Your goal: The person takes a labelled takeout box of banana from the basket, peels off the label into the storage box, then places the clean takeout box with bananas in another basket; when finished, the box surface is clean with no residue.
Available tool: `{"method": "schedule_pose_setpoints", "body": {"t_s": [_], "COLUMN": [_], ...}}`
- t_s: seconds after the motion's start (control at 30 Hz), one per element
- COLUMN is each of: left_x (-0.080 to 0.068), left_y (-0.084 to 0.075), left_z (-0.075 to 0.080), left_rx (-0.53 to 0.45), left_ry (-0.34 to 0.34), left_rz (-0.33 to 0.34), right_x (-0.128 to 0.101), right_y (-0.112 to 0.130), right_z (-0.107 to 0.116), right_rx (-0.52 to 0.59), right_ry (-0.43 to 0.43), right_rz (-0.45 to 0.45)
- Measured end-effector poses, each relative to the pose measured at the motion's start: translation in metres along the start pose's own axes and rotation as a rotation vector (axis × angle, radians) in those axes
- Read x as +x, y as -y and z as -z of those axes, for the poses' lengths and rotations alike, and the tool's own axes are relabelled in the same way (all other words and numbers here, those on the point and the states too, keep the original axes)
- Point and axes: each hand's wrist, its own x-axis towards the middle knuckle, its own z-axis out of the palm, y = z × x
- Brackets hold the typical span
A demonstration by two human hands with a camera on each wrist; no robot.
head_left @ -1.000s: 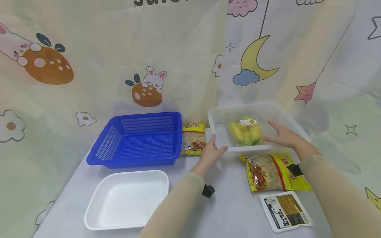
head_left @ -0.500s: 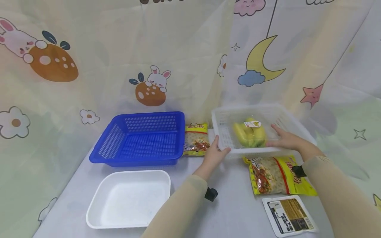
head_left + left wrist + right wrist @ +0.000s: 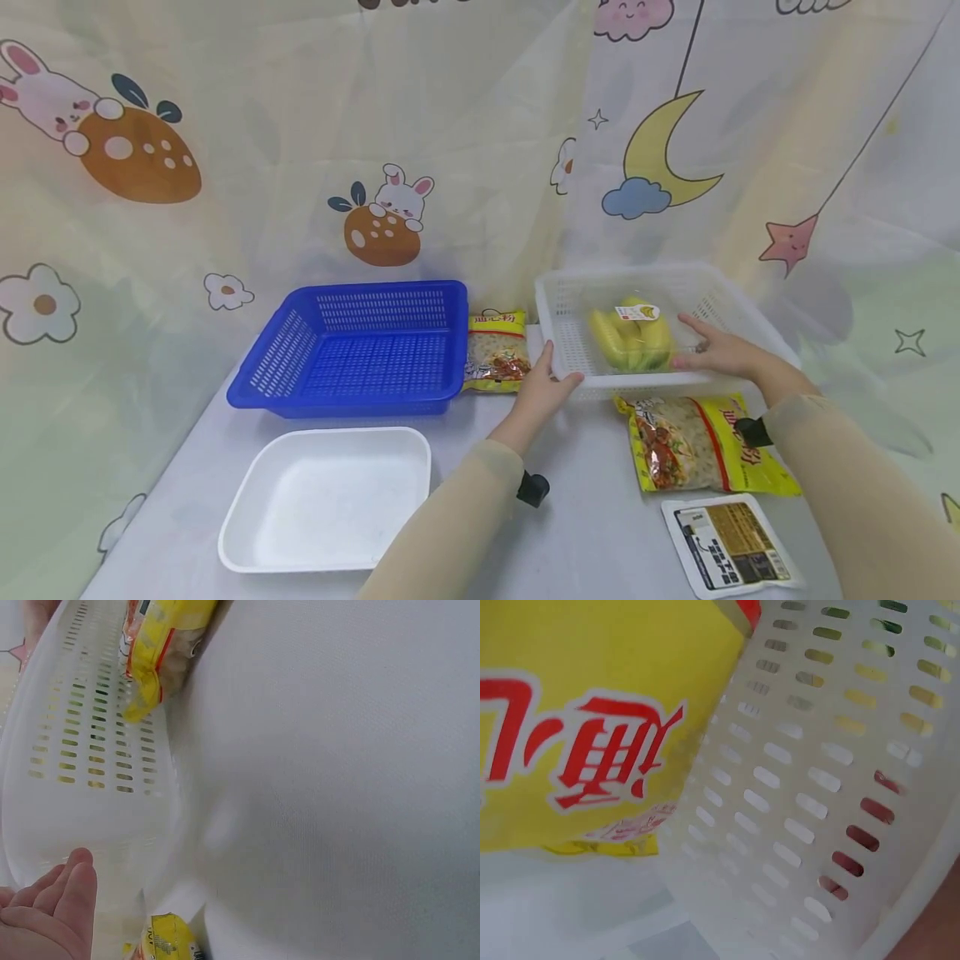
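spreading right hand (image 3: 720,353) at banana pack (image 3: 633,335) inside white basket (image 3: 630,382), right of centre, not showing whether gripping; resting left hand (image 3: 542,392), straight-fingered, by its corner; seemingly being midway, leaving two yellow bags (image 3: 686,442) (centre, lower right) and flat packet (image 3: 731,546) outside; using pale tabletop (image 3: 592,521) before printed curtains (image 3: 487,100).

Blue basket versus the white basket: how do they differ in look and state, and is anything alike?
The blue basket is solid blue; the white basket is pale and lets some of what lies behind show through.
Nothing shows inside the blue basket, while the white basket holds a pack of bananas.
Both hands, left and right, are at the white basket; neither is at the blue basket.
Both are slotted and open-topped.
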Motion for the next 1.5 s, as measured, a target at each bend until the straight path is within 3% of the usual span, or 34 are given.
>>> {"method": "schedule_pose_setpoints", "body": {"t_s": [0.43, 0.73, 1.5], "left_x": [-0.003, -0.003, -0.002], "left_y": [-0.001, -0.001, 0.001], "left_z": [-0.002, -0.002, 0.001], "left_rx": [0.012, 0.013, -0.008], "left_ry": [0.01, 0.014, 0.016], "left_rz": [0.037, 0.025, 0.002], "right_x": [-0.005, -0.007, -0.011], "right_y": [0.006, 0.007, 0.007], "right_z": [-0.004, -0.004, 0.006], "right_rx": [0.05, 0.059, 0.343], "right_ry": [-0.096, -0.13, -0.025], "right_rz": [-0.01, -0.006, 0.022]}}
